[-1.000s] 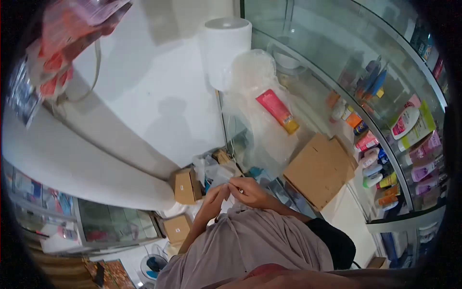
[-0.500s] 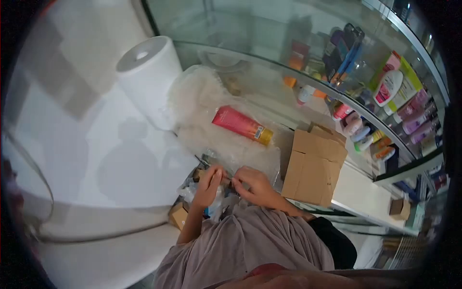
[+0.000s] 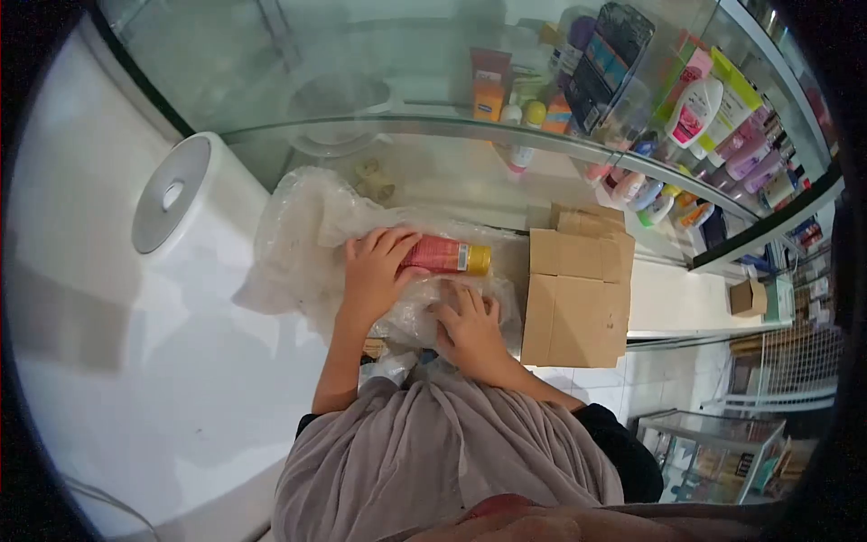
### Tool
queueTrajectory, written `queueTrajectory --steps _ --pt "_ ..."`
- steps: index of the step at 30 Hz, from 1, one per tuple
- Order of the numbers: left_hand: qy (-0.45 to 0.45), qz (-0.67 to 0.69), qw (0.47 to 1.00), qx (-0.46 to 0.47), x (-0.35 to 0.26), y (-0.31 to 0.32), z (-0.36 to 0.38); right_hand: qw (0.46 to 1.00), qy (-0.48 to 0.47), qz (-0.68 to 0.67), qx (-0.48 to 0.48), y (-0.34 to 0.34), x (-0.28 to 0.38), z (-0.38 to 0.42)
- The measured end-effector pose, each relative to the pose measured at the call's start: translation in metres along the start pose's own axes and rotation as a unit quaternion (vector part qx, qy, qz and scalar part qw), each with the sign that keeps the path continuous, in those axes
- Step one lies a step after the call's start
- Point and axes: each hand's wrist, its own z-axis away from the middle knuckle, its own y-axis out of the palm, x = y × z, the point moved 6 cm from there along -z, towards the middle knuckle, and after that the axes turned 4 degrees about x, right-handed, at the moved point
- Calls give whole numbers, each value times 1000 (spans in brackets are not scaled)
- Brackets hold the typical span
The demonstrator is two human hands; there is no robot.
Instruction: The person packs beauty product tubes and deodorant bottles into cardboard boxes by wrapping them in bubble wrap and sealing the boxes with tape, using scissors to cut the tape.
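Note:
A pink tube with a yellow cap [image 3: 442,256] lies on its side on a sheet of clear bubble wrap [image 3: 293,239]. My left hand [image 3: 377,271] is closed over the tube's pink end, the thumb along its lower side and the fingers across the top, covering that end. Just below the tube, my right hand [image 3: 474,334] rests on the near part of the wrap. Its fingers are apart and slightly bent, with no object visible in them.
To the right stands a cardboard box [image 3: 578,298]. A white cylinder [image 3: 203,194] is on the left. Behind the wrap, a glass display case [image 3: 406,125] holds several bottles and tubes. A smaller box [image 3: 748,296] sits at the far right.
My hands were together near my body, fingers on something small and thin. They have moved apart and forward: the left onto the tube, the right onto the wrap. The view has shifted.

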Motion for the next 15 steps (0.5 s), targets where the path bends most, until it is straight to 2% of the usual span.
queueTrajectory --steps 6,9,13,15 --pt "17 26 998 -51 9 10 -4 988 25 -142 -50 -6 -13 -6" --pt "-26 61 997 29 12 11 -5 979 28 -194 -59 -13 -12 -1" --pt "-1 34 998 48 11 10 -1 957 31 -287 -11 -32 -6 5" --pt "-13 31 997 68 13 11 -2 967 -3 -252 -25 -60 9 1"
